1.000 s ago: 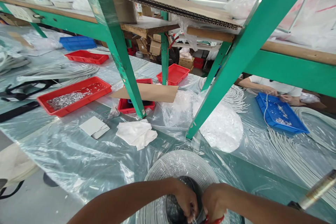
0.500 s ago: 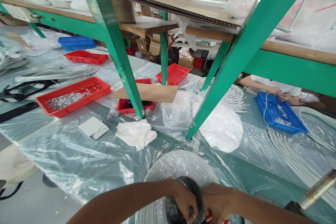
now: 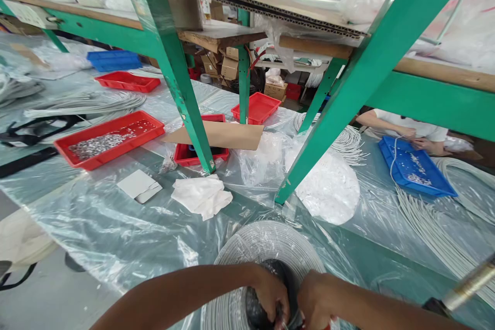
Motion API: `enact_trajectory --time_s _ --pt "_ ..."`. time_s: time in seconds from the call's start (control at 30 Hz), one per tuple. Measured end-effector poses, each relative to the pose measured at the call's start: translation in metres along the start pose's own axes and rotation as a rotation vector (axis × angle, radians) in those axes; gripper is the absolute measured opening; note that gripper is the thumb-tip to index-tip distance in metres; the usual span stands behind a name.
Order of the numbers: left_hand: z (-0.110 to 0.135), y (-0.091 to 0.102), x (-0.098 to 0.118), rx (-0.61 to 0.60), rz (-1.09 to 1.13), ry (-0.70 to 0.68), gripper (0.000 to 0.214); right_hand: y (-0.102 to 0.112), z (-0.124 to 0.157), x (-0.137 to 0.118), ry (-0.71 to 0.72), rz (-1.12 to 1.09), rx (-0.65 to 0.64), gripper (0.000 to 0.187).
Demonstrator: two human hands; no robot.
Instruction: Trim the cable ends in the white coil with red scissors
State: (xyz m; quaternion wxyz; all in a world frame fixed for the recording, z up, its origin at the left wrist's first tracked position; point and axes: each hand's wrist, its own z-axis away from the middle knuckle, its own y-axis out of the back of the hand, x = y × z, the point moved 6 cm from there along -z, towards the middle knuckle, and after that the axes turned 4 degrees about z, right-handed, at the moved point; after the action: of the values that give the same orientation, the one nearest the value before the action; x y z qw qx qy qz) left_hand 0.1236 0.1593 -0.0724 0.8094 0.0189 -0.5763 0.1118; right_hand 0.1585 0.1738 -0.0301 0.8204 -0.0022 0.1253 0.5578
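At the bottom edge a round coil of grey-white cable (image 3: 266, 245) with a dark plastic-wrapped core (image 3: 280, 270) lies on the plastic-covered table. My left hand (image 3: 273, 294) and my right hand (image 3: 314, 299) meet over the core, fingers curled and pinched together. A bit of red shows under my right hand; earlier frames show a red-handled thing there. What my left fingers hold is cut off by the frame edge.
Green shelf legs (image 3: 185, 98) (image 3: 328, 113) stand just beyond the coil. A white cloth (image 3: 201, 196), a small white card (image 3: 139, 185), red trays (image 3: 110, 139) (image 3: 255, 108), cardboard (image 3: 218, 135) lie around. Another person's hands (image 3: 410, 136) work over a blue tray (image 3: 415, 167) at right.
Both hands have slid slightly lower toward the frame edge; the red-handled thing under my right hand is now nearly out of view. Nothing else moved.
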Motion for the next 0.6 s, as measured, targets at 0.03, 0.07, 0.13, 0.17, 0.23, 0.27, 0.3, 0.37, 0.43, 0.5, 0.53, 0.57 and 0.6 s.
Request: enact_trajectory --time_s 0.03,0.07,0.13,0.17,0.23,0.27,0.3,0.37,0.43,0.5,0.53,0.57,0.6 --pt "0.0 0.0 0.001 -0.019 0.0 -0.001 0.027 0.003 0.006 -0.002 -0.016 0.04 -0.067 0.052" --pt "0.0 -0.001 0.002 -0.048 0.005 -0.004 0.027 0.005 0.011 -0.004 -0.033 0.073 -0.128 0.053" --pt "-0.001 -0.001 0.005 -0.083 -0.005 -0.021 0.027 0.009 0.017 -0.007 -0.054 0.102 -0.183 0.054" --pt "-0.002 0.0 0.006 -0.084 -0.02 -0.033 0.027 0.011 0.018 -0.008 -0.047 0.094 -0.179 0.052" --pt "-0.003 0.001 0.008 -0.079 -0.047 -0.045 0.028 0.012 0.018 -0.009 -0.022 0.102 -0.148 0.047" --pt "-0.004 0.0 0.009 -0.086 -0.054 -0.047 0.028 0.013 0.017 -0.009 -0.006 0.136 -0.107 0.045" --pt "-0.004 0.0 0.009 -0.094 -0.057 -0.047 0.028 0.015 0.018 -0.009 0.013 0.176 -0.048 0.042" --pt "-0.005 -0.002 0.01 -0.106 -0.055 -0.053 0.03 0.02 0.021 -0.01 0.052 0.222 0.086 0.038" --pt "-0.004 -0.003 0.011 -0.106 -0.048 -0.068 0.031 0.025 0.026 -0.01 0.078 0.22 0.195 0.036" --pt "-0.003 -0.003 0.011 -0.102 -0.037 -0.074 0.032 0.026 0.031 -0.01 0.082 0.231 0.212 0.038" --pt "-0.002 -0.003 0.011 -0.104 -0.034 -0.07 0.032 0.025 0.031 -0.01 0.071 0.247 0.182 0.039" --pt "-0.001 -0.003 0.011 -0.101 -0.034 -0.06 0.031 0.024 0.031 -0.01 0.051 0.262 0.147 0.041" --pt "-0.001 -0.003 0.011 -0.1 -0.037 -0.048 0.03 0.023 0.031 -0.01 0.028 0.273 0.115 0.043"
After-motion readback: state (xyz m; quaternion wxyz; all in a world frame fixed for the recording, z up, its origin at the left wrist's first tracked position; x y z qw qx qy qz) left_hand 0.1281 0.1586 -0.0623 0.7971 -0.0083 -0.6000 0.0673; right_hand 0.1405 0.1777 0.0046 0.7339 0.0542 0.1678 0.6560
